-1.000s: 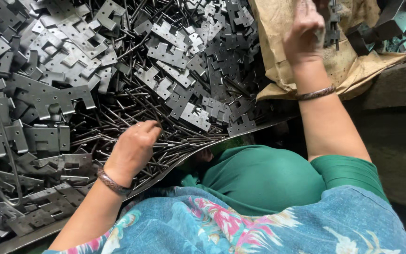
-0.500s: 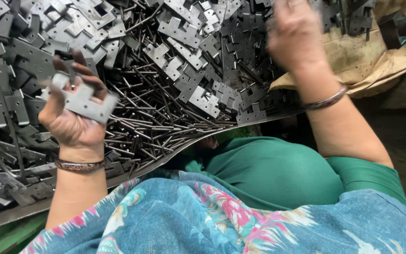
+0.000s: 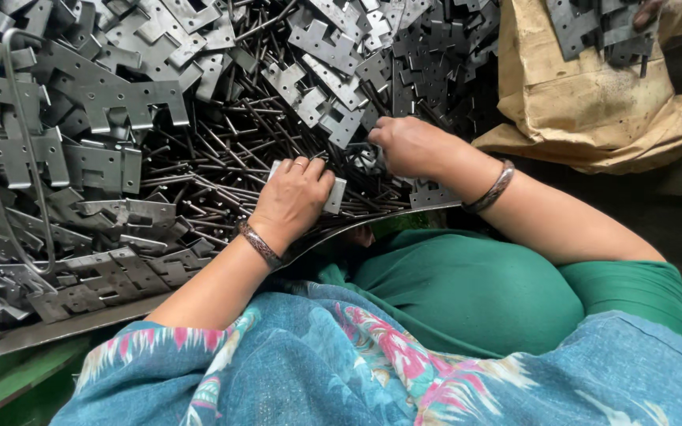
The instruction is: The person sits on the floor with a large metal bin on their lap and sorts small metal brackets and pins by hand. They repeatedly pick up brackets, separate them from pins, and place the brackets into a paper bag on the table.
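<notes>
Hinge leaf (image 3: 335,193), a small grey stamped plate, sits in the left hand (image 3: 292,199), whose fingers curl over its upper edge and press it down near the front rim of the metal tray (image 3: 57,327). Just beside it, the right hand (image 3: 410,146) is closed down among the thin dark pins (image 3: 222,170); it seems to pinch one, though the fingertips are buried in the clutter and I cannot tell for certain. Leaf and pin are not joined as far as the view shows, so the fitting of this piece looks barely begun. All around lies a deep heap of loose hinge plates (image 3: 132,99), unsorted and mixed with pins. On the brown sack (image 3: 593,102) at the far right rest a few more plates, a small share beside the heap left in the tray
</notes>
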